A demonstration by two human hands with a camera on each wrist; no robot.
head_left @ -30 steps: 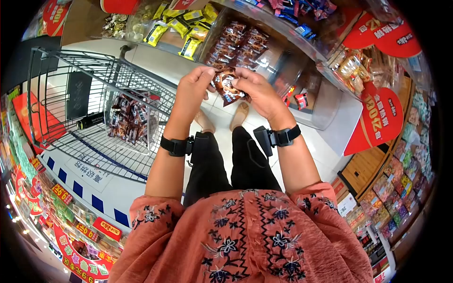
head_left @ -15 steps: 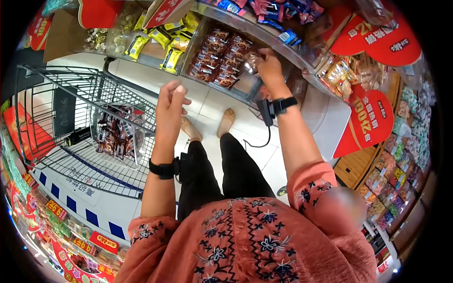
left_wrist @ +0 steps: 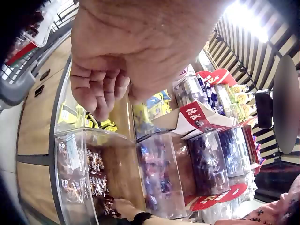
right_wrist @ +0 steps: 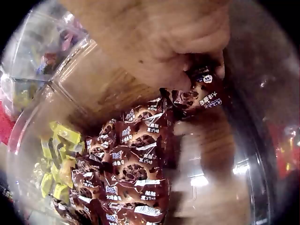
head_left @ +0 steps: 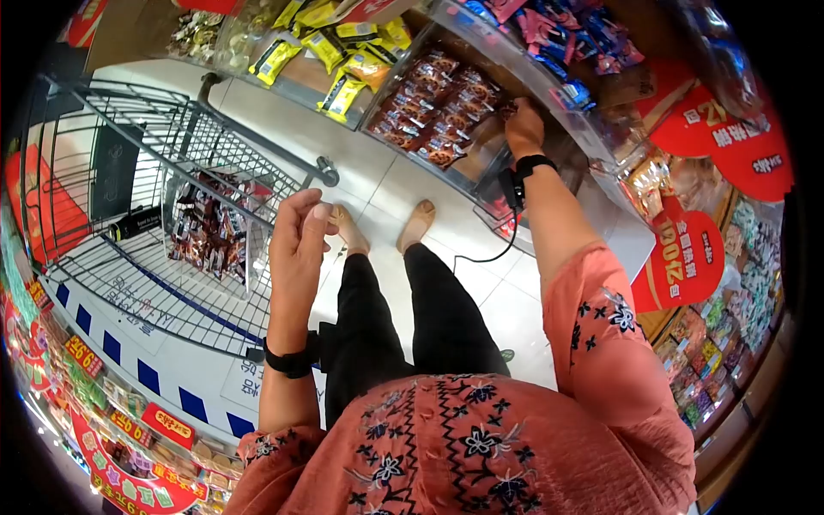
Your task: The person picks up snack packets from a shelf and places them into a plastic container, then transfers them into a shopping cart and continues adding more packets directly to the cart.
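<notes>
My right hand is down inside a clear bin. Its thumb and fingers pinch a brown-wrapped cookie packet, partly covered by the hand. Beside it, rows of matching cookie packets stand side by side in the bin, at the hand's left. My left hand hangs in the air between the shopping cart and my legs, fingers loosely curled with nothing in them. In the left wrist view the same left hand fills the top, with the bins beyond it.
A wire shopping cart stands at the left, carrying a clear container of brown packets. Yellow packets lie in the adjoining bin. Pink and blue packets sit on a higher tier. Red signs stick out at the right.
Both hands held a cookie packet over the floor one second ago. Since then my right hand has moved into the bin and farther right within it. The left hand has come off and dropped back.
</notes>
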